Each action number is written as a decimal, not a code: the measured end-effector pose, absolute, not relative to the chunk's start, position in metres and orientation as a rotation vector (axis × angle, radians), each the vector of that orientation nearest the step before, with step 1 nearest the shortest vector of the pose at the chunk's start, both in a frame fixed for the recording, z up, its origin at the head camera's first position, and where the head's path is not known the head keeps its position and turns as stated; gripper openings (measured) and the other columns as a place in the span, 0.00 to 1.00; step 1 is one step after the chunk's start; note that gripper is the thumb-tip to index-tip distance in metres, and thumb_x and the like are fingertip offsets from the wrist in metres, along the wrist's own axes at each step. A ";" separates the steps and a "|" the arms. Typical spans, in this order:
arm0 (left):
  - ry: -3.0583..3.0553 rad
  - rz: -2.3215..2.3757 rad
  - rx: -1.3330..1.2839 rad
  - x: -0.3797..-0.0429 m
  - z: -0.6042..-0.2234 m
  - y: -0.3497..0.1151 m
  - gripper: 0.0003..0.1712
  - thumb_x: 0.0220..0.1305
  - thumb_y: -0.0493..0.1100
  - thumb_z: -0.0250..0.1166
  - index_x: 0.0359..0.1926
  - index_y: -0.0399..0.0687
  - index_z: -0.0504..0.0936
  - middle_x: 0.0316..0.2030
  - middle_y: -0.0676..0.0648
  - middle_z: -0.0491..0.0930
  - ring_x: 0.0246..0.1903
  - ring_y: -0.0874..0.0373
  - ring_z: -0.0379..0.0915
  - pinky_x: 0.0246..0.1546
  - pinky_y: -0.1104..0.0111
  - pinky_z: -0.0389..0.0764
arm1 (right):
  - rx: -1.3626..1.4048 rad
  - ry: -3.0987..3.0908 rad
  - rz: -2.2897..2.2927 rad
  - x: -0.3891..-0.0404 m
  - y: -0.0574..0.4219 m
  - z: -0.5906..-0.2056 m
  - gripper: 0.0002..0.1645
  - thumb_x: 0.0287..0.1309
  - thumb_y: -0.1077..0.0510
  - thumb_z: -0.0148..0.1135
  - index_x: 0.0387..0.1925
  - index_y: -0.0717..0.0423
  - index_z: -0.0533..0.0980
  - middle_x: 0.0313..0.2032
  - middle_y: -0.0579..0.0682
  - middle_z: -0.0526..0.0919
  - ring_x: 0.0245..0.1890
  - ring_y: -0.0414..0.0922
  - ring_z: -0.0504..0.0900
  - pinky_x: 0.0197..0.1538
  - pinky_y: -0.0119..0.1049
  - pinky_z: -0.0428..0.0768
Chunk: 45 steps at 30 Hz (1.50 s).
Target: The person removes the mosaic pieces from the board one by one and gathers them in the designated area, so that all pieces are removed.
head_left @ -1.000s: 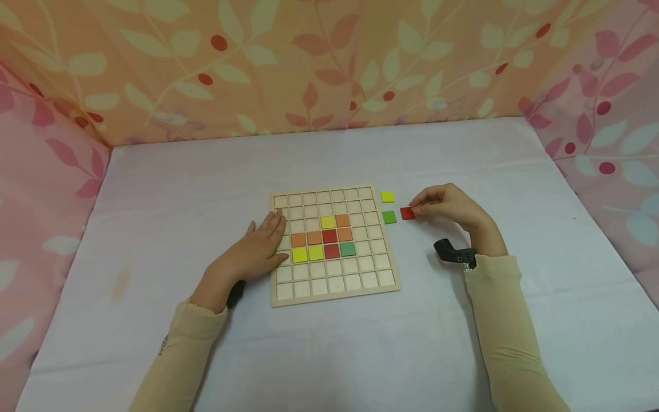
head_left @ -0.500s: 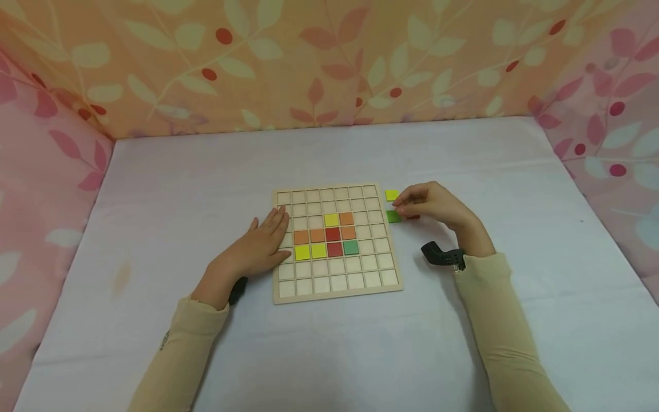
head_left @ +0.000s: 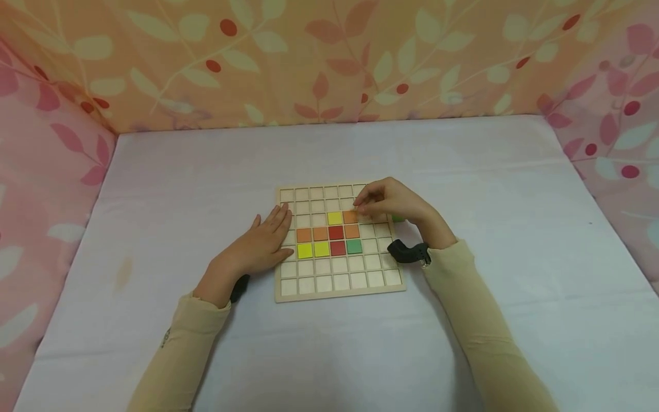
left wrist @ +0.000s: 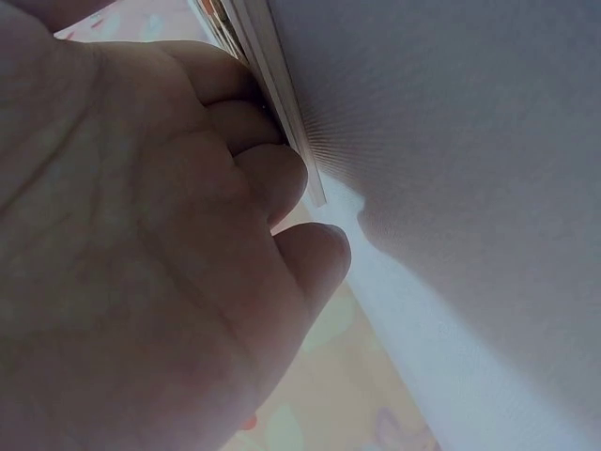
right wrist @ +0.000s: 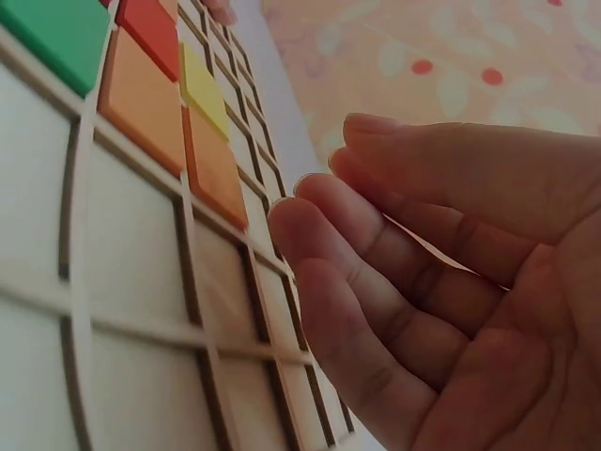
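Observation:
My left hand [head_left: 262, 237] lies with straight fingers along the left edge of a wooden grid board [head_left: 316, 293]; the left wrist view shows its fingers against the board's side. Over the board's upper right hangs my right hand [head_left: 393, 203], its fingertips close to an orange tile [head_left: 350, 217]. In the right wrist view its fingers [right wrist: 324, 310] are loosely bent, and nothing shows between them and the thumb. Beside that orange tile is a yellow tile [head_left: 334, 218]. Lower cells hold more orange and yellow tiles, two red tiles [head_left: 336, 232] and a teal-green tile [head_left: 354, 246].
A bright green tile [head_left: 398, 218] peeks out past the board's right edge, mostly behind the right hand. White cloth [head_left: 329, 343] covers the table. Leaf-patterned curtains [head_left: 257, 63] stand at the back and both sides. Each wrist wears a black camera [head_left: 407, 252].
My right hand has moved left from the loose red tile beside the board, past the green one, to over the grid. The red tile stayed on the table. The left hand keeps its place.

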<state>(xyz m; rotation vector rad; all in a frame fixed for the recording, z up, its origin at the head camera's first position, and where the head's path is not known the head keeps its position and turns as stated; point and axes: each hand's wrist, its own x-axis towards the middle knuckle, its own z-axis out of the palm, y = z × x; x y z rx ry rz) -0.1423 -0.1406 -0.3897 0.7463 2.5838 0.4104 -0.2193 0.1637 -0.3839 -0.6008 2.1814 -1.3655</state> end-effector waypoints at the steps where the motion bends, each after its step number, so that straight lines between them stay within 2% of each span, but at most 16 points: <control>1: 2.583 0.409 0.745 -0.143 -0.390 -0.141 0.44 0.69 0.48 0.54 0.71 0.29 0.40 0.72 0.35 0.32 0.71 0.44 0.26 0.66 0.44 0.37 | -0.615 2.183 -1.360 -0.220 0.160 -0.384 0.09 0.56 0.64 0.65 0.38 0.67 0.80 0.37 0.56 0.83 0.37 0.47 0.79 0.42 0.34 0.76; 11: 2.577 0.397 0.746 -0.144 -0.391 -0.141 0.45 0.69 0.49 0.54 0.71 0.30 0.40 0.72 0.36 0.31 0.71 0.44 0.26 0.66 0.44 0.37 | -0.627 2.211 -1.356 -0.221 0.140 -0.388 0.08 0.55 0.64 0.65 0.36 0.65 0.81 0.36 0.54 0.84 0.36 0.47 0.78 0.41 0.35 0.74; 21: 2.570 0.401 0.740 -0.144 -0.390 -0.141 0.44 0.69 0.49 0.54 0.71 0.30 0.40 0.72 0.36 0.31 0.71 0.45 0.25 0.66 0.45 0.37 | -0.606 2.278 -1.374 -0.225 0.133 -0.398 0.07 0.55 0.65 0.66 0.36 0.64 0.82 0.36 0.56 0.84 0.37 0.46 0.80 0.44 0.37 0.76; 27: 2.564 0.410 0.731 -0.145 -0.390 -0.141 0.45 0.69 0.49 0.54 0.71 0.30 0.39 0.72 0.37 0.30 0.71 0.45 0.25 0.66 0.45 0.36 | -0.591 2.318 -1.334 -0.226 0.132 -0.401 0.07 0.54 0.63 0.67 0.36 0.62 0.83 0.36 0.54 0.84 0.36 0.45 0.79 0.44 0.36 0.75; 35: 2.566 0.413 0.733 -0.146 -0.388 -0.141 0.45 0.69 0.49 0.54 0.71 0.30 0.39 0.72 0.36 0.30 0.71 0.45 0.25 0.66 0.45 0.36 | -0.707 2.381 -1.200 -0.225 0.129 -0.401 0.05 0.53 0.64 0.66 0.34 0.58 0.83 0.33 0.50 0.81 0.33 0.45 0.77 0.39 0.37 0.75; 45: 2.572 0.397 0.737 -0.146 -0.392 -0.141 0.45 0.69 0.49 0.54 0.71 0.31 0.39 0.72 0.37 0.30 0.71 0.45 0.25 0.66 0.44 0.36 | -0.767 2.409 -1.150 -0.224 0.128 -0.404 0.05 0.53 0.64 0.67 0.34 0.58 0.84 0.35 0.49 0.80 0.34 0.44 0.77 0.41 0.37 0.75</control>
